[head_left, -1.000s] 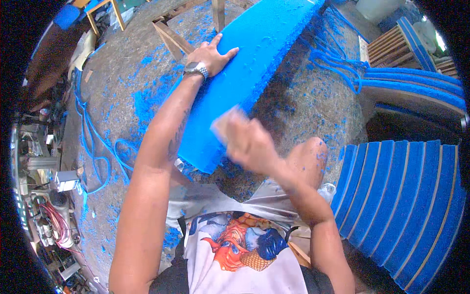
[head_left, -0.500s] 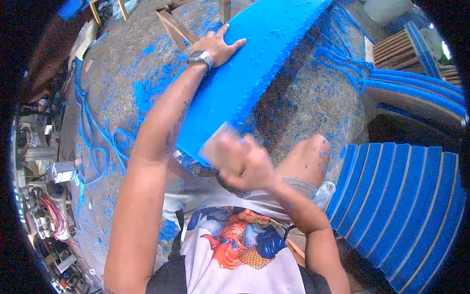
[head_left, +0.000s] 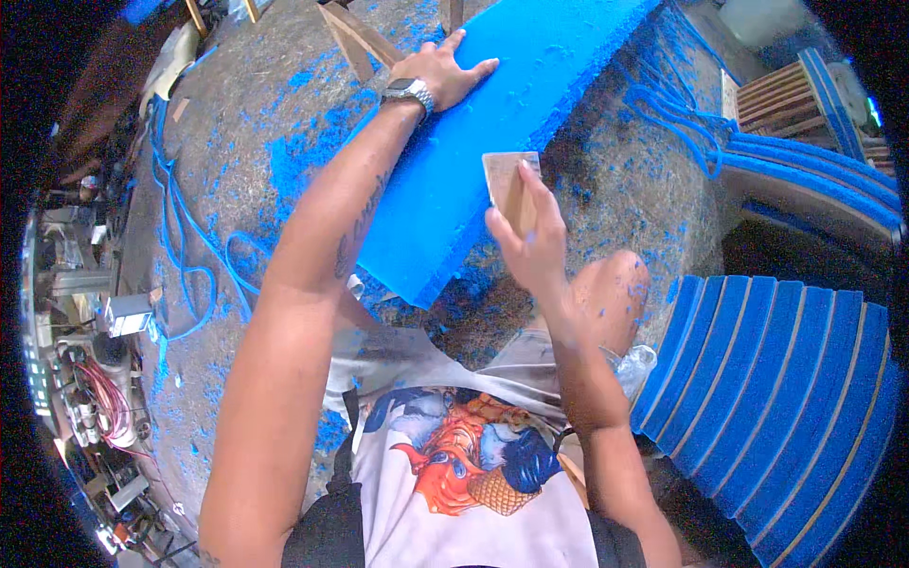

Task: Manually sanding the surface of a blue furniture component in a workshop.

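We have our left hand laid open on the blue board, palm down near its left edge, thumb and fingers spread and closed on nothing. A watch circles that wrist. The board slants across our view, its near end close to our shorts and its far end toward the upper right; crumbs dot its top, and its right edge looks rough. Our right hand grips a flat wooden block, thumb on one side and fingers along the other. The block shows over the board's right edge, but we cannot tell whether the two touch. Blue scraps litter the floor, thickest left of the board. Just beyond our left hand stand wooden legs. A blue cord loops on the floor at left, and more blue strands tangle at right. Near our right knee, a row of blue strips fans out, with blue-edged panels stacked beyond it.
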`<state>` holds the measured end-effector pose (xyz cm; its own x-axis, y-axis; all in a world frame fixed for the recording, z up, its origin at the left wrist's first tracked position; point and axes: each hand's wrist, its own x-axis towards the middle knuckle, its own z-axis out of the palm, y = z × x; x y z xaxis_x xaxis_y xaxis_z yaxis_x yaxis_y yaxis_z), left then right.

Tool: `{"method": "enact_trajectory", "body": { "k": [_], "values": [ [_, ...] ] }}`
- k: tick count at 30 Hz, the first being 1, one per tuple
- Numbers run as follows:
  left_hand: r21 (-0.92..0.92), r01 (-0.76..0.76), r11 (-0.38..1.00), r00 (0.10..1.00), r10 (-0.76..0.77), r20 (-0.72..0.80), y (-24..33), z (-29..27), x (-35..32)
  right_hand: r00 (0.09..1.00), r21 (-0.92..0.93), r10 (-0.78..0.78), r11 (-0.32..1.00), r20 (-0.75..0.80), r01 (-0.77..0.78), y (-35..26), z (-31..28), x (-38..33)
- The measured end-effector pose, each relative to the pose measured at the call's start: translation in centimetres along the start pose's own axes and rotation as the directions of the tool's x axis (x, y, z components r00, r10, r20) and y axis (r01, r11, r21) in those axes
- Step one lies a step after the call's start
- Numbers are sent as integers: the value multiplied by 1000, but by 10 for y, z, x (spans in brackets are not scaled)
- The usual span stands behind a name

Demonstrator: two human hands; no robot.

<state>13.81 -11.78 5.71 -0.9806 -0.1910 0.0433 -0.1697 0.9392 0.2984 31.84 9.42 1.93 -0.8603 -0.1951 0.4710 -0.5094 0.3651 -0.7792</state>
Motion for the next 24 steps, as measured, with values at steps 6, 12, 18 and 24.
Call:
{"method": "enact_trajectory", "body": {
  "k": [6,12,18,24],
  "values": [
    [-6,-27,1000,1000,27,-6,-3,6,0,919,84,-2,996,394,-33,-30,-5,-57],
    [-9,-26,1000,999,26,-29,-4,4,2,983,120,180,977,-27,-176,9,-6,17],
    [-13,10,1000,999,-9,34,0,-4,-2,990,123,-30,992,136,13,-1,10,-29],
    [-12,-43,999,999,43,6,-1,-3,3,948,643,318,730,-18,-232,19,16,4]
  ]
}}
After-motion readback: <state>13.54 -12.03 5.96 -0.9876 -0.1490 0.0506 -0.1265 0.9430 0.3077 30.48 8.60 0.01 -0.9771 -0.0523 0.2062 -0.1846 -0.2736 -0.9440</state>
